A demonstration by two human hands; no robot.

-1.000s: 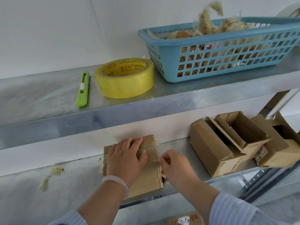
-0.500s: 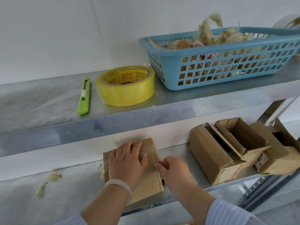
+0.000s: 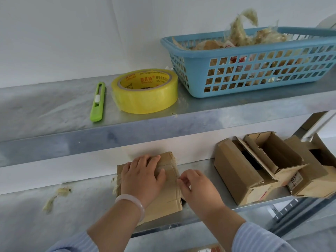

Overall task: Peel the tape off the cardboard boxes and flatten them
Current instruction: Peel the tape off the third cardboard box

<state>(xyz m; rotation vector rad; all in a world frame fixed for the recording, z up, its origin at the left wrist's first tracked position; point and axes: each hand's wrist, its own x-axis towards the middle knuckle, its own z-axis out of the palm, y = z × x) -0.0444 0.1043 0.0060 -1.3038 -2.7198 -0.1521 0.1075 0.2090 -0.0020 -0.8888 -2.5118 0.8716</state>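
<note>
Left hand [image 3: 141, 176] lies flat, fingers spread, on the box [image 3: 163, 202] — right hand [image 3: 197, 188] pinches tape [image 3: 174, 165] at the box's right edge.

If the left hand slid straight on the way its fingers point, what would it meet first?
Probably the white back wall behind the flattened box: the left hand points up-right along the box top toward its far edge. Depth is unclear.

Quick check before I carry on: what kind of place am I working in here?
Probably a packing or storeroom corner: bare metal shelves against a white wall, holding a tape roll, a box cutter, a basket of peeled tape and opened boxes.
</note>
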